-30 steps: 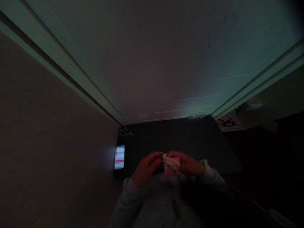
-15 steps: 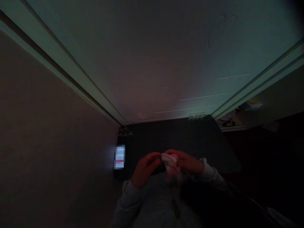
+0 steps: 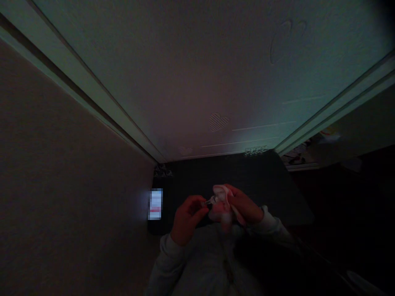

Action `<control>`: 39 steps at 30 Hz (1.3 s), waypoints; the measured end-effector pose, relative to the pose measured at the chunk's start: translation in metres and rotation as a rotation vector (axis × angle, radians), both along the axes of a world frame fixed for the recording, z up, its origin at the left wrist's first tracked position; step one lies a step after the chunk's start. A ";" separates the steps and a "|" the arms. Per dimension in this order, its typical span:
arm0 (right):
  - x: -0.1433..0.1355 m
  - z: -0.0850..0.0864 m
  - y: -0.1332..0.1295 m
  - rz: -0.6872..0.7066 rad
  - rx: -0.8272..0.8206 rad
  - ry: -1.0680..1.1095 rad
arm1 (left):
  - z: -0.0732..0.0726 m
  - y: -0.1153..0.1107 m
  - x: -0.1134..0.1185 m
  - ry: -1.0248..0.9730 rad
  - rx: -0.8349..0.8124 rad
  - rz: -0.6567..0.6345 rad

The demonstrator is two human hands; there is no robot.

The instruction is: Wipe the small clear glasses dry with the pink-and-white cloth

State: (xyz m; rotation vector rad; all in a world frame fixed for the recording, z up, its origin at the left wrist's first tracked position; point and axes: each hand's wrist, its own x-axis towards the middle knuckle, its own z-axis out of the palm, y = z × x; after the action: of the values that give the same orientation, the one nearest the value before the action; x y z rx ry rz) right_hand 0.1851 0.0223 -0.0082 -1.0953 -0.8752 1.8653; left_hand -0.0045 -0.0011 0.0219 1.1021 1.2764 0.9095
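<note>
Pale greyish top (image 3: 200, 267) with long sleeves (image 3: 166, 263) and close cuffs (image 3: 267, 216), dark strip (image 3: 228, 271) down its front; left hand (image 3: 186, 220) and right hand (image 3: 247, 204) bare.

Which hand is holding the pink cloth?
The right hand holds the pink cloth; the left hand instead pinches a small shiny thing.

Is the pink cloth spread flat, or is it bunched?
Bunched: the pink cloth is held by the right hand, its edge curling and loose folds hanging.
</note>
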 end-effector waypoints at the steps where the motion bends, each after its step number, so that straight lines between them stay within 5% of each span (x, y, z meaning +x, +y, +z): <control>1: 0.001 -0.001 0.000 -0.041 -0.004 0.003 | 0.000 0.001 0.000 -0.003 0.008 0.027; 6: 0.006 -0.005 0.000 -0.052 0.030 -0.029 | -0.002 0.004 -0.002 0.003 0.023 0.104; 15: -0.005 -0.002 -0.002 0.105 0.201 -0.216 | 0.007 0.000 0.004 0.062 0.008 0.016; 26: -0.013 0.012 0.005 0.067 0.175 -0.248 | 0.011 -0.007 -0.001 0.425 0.430 -0.234; 32: -0.012 0.012 0.000 0.033 0.163 -0.147 | 0.012 -0.006 0.001 0.335 0.354 -0.181; 39: -0.006 0.019 -0.001 0.041 0.384 -0.287 | 0.016 -0.006 0.005 0.083 0.073 -0.037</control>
State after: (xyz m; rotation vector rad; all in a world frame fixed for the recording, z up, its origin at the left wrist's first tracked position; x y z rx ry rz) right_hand 0.1789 0.0214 0.0110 -1.1173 -1.3643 1.5051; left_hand 0.0010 -0.0072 0.0376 1.2280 1.2944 0.8966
